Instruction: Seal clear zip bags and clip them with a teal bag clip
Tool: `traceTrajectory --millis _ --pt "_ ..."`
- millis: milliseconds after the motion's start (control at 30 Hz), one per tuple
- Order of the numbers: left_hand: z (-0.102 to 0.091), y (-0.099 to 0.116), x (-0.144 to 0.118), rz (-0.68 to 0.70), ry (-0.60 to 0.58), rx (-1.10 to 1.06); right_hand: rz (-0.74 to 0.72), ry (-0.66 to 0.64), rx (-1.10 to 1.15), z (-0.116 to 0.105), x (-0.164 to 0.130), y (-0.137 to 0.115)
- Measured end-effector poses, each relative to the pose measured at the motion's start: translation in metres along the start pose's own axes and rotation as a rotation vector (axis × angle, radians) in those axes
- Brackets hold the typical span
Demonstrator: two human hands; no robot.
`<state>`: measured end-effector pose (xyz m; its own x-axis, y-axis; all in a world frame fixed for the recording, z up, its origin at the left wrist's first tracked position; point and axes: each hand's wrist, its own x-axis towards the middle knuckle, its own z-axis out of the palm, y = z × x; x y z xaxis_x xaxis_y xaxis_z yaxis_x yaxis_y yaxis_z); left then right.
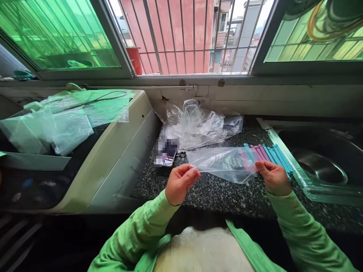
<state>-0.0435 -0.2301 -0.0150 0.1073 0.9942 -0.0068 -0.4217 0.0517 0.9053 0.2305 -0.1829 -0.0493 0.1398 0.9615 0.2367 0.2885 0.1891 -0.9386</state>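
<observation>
A clear plastic bag (218, 161) is stretched sideways between my two hands, just above the speckled dark countertop (204, 196). My left hand (180, 183) pinches its left end between thumb and fingers. At the right end, my right hand (272, 177) pinches the bag's other corner. Behind the right hand lies a row of thin pink and blue strips (273, 154), side by side on the counter. Part of that row shows through the bag; what the strips are I cannot tell.
Crumpled clear plastic (195, 126) is heaped near the wall. A partly blurred phone-like object (169, 160) lies left of the bag. The metal sink (314, 162) bounds the counter on the right. Left stands a pale raised appliance (121, 151) with plastic bags (70, 130) on it.
</observation>
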Motion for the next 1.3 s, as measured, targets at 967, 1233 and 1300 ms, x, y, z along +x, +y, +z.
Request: traceTrajectory --millis 967,1233,1300 --pt "-0.044 0.020 0.003 0.034 0.063 0.181 -0.679 0.089 -0.285 0.002 -0.019 -0.061" --pt "-0.050 0.023 0.034 0.649 0.077 0.657 -0.583 -0.041 -0.137 0.000 0.009 -0.089" --pt "-0.047 0.026 0.038 0.677 0.037 0.666 -0.514 -0.080 -0.121 -0.002 0.014 -0.090"
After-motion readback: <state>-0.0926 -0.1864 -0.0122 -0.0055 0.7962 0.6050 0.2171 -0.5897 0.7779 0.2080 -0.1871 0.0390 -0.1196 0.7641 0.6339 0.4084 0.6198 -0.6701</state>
